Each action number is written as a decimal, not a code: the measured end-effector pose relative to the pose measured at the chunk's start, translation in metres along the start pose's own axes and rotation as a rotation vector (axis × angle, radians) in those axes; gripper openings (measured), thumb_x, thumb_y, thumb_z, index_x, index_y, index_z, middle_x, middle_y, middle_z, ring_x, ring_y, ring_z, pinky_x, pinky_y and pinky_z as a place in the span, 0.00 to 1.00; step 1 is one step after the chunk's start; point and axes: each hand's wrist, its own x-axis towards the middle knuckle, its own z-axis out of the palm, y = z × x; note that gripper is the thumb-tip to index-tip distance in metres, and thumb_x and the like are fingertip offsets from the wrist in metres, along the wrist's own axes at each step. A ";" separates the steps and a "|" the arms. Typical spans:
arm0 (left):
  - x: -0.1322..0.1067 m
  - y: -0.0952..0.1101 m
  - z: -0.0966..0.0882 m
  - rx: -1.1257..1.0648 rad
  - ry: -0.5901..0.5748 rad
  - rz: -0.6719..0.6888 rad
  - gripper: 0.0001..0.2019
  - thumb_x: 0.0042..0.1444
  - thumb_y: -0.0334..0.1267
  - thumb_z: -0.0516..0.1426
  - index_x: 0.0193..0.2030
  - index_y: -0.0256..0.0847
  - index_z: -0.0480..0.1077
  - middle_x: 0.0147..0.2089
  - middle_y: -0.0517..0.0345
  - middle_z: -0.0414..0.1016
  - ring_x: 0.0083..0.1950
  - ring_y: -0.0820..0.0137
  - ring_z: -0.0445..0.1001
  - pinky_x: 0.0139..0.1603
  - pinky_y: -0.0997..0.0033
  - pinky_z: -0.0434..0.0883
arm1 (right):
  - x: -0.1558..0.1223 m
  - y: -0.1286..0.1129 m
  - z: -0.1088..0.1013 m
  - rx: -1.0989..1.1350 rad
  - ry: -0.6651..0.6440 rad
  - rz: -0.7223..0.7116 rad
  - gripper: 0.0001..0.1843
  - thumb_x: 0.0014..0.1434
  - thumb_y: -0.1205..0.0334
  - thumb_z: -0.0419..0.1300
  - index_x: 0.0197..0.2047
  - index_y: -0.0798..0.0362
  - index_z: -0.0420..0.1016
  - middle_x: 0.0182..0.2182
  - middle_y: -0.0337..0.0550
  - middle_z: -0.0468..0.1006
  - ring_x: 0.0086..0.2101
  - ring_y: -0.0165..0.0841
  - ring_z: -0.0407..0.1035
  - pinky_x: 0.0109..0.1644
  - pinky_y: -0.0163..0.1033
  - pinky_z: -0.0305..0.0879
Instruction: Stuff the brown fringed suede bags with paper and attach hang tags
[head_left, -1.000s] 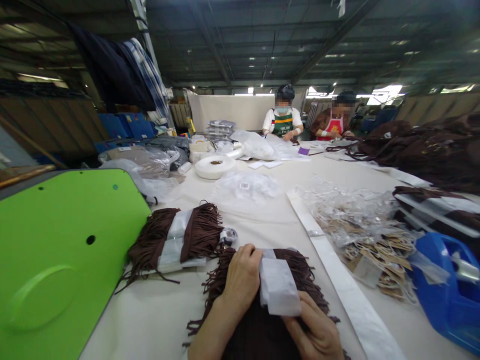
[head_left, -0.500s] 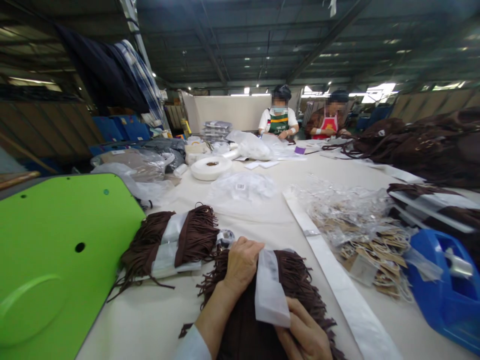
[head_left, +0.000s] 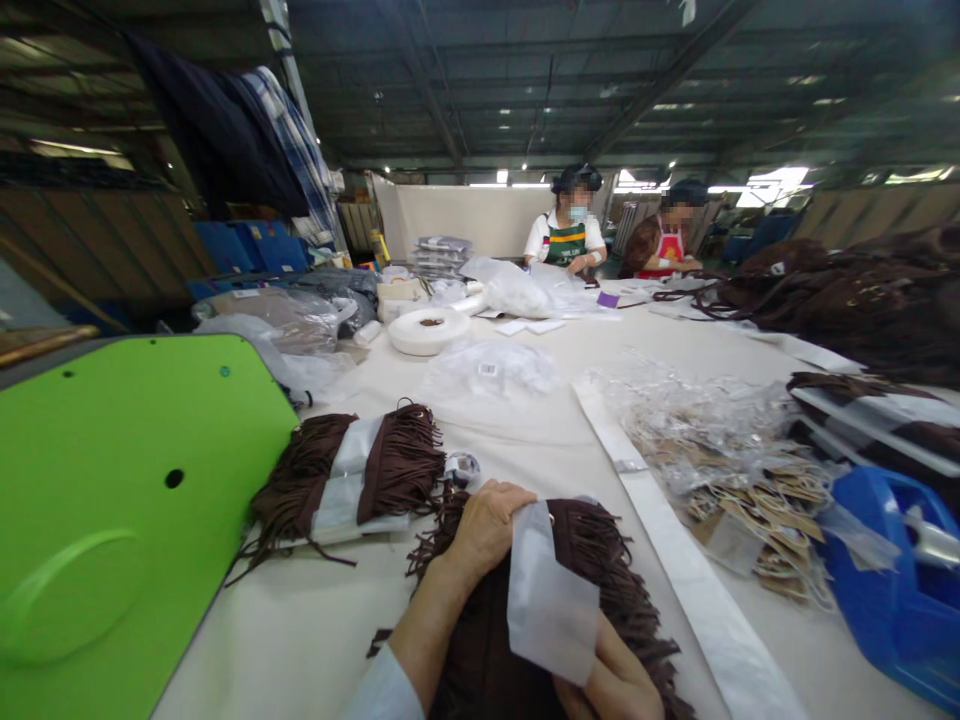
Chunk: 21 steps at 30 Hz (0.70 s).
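A dark brown fringed bag lies in front of me at the bottom middle, its fringes spread to the right. Across it runs a translucent white strip, flat at the top and lifted at the lower end. My left hand presses on the bag, its closed fingertips gripping the strip's upper end. At the lower right corner of the strip, my right hand pinches it, partly hidden behind it. To the left lies a similar fringed bag with a translucent band around it.
A green panel stands at the left. On the right are a blue tape dispenser, tags with cords and a long white strip. A white roll lies farther back. Two people work across the table.
My right hand has turned the strip's lower end, so more of its face shows, spreading to the right. My left hand keeps its place on the bag. The view has shifted slightly.
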 end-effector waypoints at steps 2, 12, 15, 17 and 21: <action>-0.011 0.002 -0.007 -0.011 0.028 -0.011 0.20 0.51 0.23 0.50 0.47 0.42 0.72 0.47 0.54 0.76 0.48 0.67 0.71 0.52 0.65 0.67 | 0.000 0.001 -0.003 -0.016 -0.044 -0.081 0.18 0.57 0.70 0.54 0.47 0.45 0.75 0.43 0.46 0.78 0.45 0.37 0.73 0.46 0.37 0.71; -0.086 0.035 -0.018 0.120 0.015 0.015 0.17 0.50 0.23 0.52 0.46 0.40 0.68 0.52 0.51 0.71 0.54 0.60 0.66 0.55 0.56 0.63 | -0.012 -0.004 0.004 0.181 0.321 0.523 0.10 0.53 0.57 0.62 0.38 0.48 0.81 0.34 0.42 0.81 0.36 0.42 0.76 0.41 0.40 0.74; -0.099 0.034 -0.020 0.261 -0.011 0.042 0.18 0.54 0.27 0.53 0.51 0.41 0.66 0.56 0.51 0.69 0.56 0.57 0.64 0.53 0.51 0.61 | -0.011 -0.004 0.002 0.208 0.333 0.539 0.10 0.53 0.58 0.62 0.40 0.47 0.80 0.36 0.41 0.81 0.37 0.42 0.75 0.44 0.42 0.73; -0.109 0.032 -0.023 0.347 0.065 0.045 0.13 0.56 0.29 0.52 0.48 0.41 0.68 0.53 0.51 0.72 0.53 0.56 0.66 0.50 0.52 0.61 | -0.010 -0.005 0.001 0.216 0.316 0.509 0.11 0.52 0.60 0.62 0.41 0.46 0.80 0.37 0.40 0.81 0.37 0.40 0.75 0.45 0.42 0.73; -0.126 0.037 -0.029 0.405 0.208 0.225 0.11 0.59 0.29 0.48 0.43 0.38 0.69 0.46 0.50 0.75 0.50 0.61 0.68 0.49 0.57 0.60 | -0.005 -0.007 -0.002 0.213 0.250 0.397 0.11 0.53 0.64 0.62 0.41 0.47 0.79 0.36 0.40 0.81 0.36 0.37 0.76 0.43 0.38 0.74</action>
